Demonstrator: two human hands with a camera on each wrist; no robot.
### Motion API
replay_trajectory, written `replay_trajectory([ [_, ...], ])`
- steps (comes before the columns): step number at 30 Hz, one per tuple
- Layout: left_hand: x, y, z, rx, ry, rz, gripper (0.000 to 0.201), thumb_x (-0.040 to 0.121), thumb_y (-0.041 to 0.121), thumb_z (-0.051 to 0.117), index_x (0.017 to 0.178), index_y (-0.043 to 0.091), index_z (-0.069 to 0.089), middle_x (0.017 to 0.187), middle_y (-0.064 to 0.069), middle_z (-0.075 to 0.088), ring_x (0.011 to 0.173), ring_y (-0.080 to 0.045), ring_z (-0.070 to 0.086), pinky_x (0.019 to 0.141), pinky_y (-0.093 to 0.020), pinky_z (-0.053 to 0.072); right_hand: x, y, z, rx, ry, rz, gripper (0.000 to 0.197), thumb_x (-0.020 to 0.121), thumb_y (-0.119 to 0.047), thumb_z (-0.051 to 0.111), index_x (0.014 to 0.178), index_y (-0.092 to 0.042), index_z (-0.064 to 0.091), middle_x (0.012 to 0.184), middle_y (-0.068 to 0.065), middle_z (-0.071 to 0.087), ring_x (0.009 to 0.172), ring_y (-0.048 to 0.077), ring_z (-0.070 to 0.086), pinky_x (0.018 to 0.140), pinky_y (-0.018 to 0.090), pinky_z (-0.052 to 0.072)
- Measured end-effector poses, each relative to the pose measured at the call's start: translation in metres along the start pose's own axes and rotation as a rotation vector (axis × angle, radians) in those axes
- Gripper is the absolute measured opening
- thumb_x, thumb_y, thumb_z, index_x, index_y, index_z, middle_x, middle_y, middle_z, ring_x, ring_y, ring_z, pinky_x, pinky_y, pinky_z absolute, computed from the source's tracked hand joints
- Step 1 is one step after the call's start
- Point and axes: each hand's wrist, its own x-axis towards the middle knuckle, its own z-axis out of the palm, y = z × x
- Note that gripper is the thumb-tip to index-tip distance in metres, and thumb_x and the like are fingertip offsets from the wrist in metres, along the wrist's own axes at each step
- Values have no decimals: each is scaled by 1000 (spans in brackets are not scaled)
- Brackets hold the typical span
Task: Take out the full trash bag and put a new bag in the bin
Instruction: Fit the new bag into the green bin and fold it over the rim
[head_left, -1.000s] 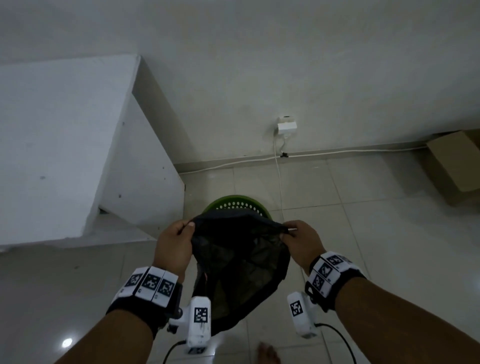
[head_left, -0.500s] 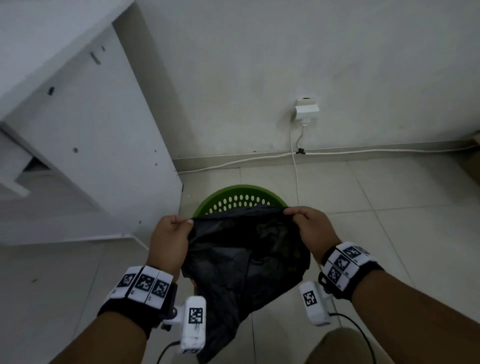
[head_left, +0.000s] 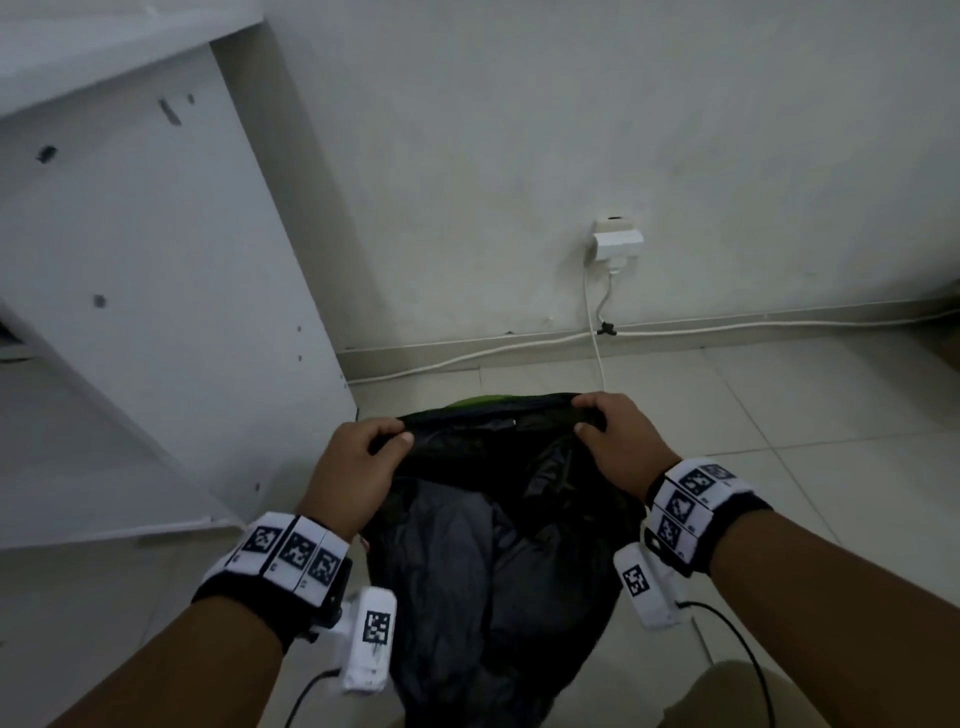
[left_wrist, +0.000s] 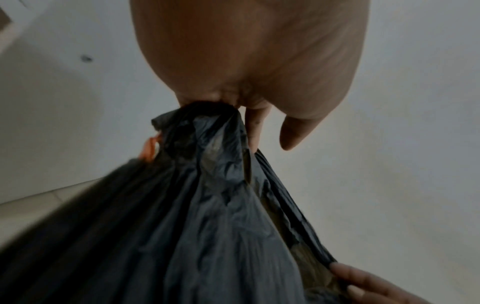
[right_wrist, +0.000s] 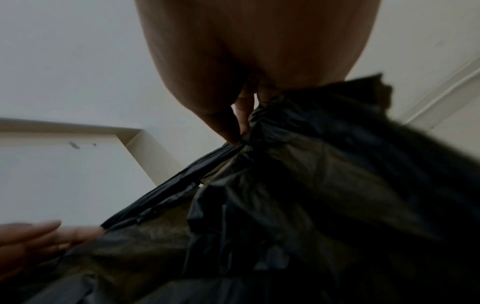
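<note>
A black trash bag (head_left: 488, 545) hangs slack between my two hands, its mouth stretched wide. My left hand (head_left: 358, 457) grips the left side of the bag's rim, seen bunched in the fist in the left wrist view (left_wrist: 205, 127). My right hand (head_left: 613, 441) grips the right side of the rim, shown as gathered black plastic (right_wrist: 298, 115) in the right wrist view. Behind the bag's top edge only a sliver of the green bin (head_left: 480, 401) shows; the rest of the bin is hidden by the bag.
A white cabinet panel (head_left: 171, 312) stands close on the left. A wall socket with a plug (head_left: 615, 244) and white cables (head_left: 519, 348) run along the baseboard behind the bin. Pale floor tiles (head_left: 779, 415) spread to the right.
Both hands have carried the bag forward and down over the green bin, which is now almost wholly covered. The bag's mouth is pulled wider.
</note>
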Motion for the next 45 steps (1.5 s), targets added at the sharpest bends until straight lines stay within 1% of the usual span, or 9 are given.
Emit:
replay_trajectory([
  [4, 51, -18, 11, 211, -146, -3, 72, 83, 62, 54, 142, 21, 57, 133, -14, 57, 124, -25, 58, 113, -39, 42, 36, -4, 5, -106, -27, 92, 43, 95, -30, 59, 136, -19, 52, 138, 17, 41, 116, 36, 57, 105, 37, 42],
  [7, 76, -19, 23, 274, -235, -44, 64, 97, 46, 55, 155, 25, 38, 143, -13, 37, 137, -25, 42, 112, -22, 25, 57, -8, 6, -239, -110, 163, 62, 93, -49, 57, 146, -23, 39, 144, 15, 28, 120, 37, 54, 106, 40, 41],
  [11, 106, -22, 37, 350, -329, -79, 68, 99, 50, 52, 159, 29, 25, 149, -17, 27, 140, -30, 38, 114, -28, 29, 83, -5, 8, -388, -231, 269, 78, 86, -73, 46, 150, -32, 32, 149, 15, 21, 127, 39, 50, 110, 44, 40],
  [15, 124, -37, 43, 437, -529, -159, 88, 78, 84, 41, 150, 34, 42, 146, -23, 44, 130, -35, 51, 112, -35, 40, 98, 2, 12, -503, -390, 340, 83, 83, -83, 30, 148, -31, 40, 153, 19, 19, 129, 42, 46, 112, 47, 37],
  [19, 120, -42, 45, 451, -690, -275, 70, 100, 64, 32, 135, 10, 62, 138, -16, 60, 121, -30, 59, 99, -30, 43, 98, 12, 14, -488, -552, 440, 101, 82, -86, 17, 138, -11, 54, 148, 20, 44, 134, 34, 43, 108, 43, 34],
  [27, 77, -75, 23, 243, -584, -288, 81, 66, 82, 52, 110, 18, 73, 108, -4, 75, 97, -21, 70, 98, -41, 54, 56, 40, -3, -238, -548, 326, 64, 86, -70, 50, 111, -15, 69, 113, 5, 69, 100, 20, 64, 88, 31, 48],
  [31, 46, -85, 22, 140, -390, -305, 50, 86, 59, 66, 108, 14, 67, 104, -6, 71, 93, -22, 68, 90, -40, 55, 28, 61, -5, -32, -396, 334, 47, 85, -55, 65, 111, -16, 64, 108, 7, 68, 94, 20, 65, 74, 29, 50],
  [37, -3, -84, 22, 84, -268, -432, 47, 94, 50, 62, 95, 3, 69, 88, -17, 71, 73, -27, 69, 46, -20, 47, -19, 70, -2, 246, -280, 514, 42, 88, -50, 65, 106, -13, 64, 98, 10, 69, 75, 26, 66, 62, 32, 55],
  [45, -51, -80, 25, -73, 1, -396, 25, 89, 25, 75, 73, 6, 73, 77, -18, 74, 72, -32, 73, 68, -45, 63, -58, 66, 13, 442, -60, 525, 40, 87, -32, 73, 93, 7, 66, 78, 19, 63, 49, 24, 56, 46, 27, 49],
])
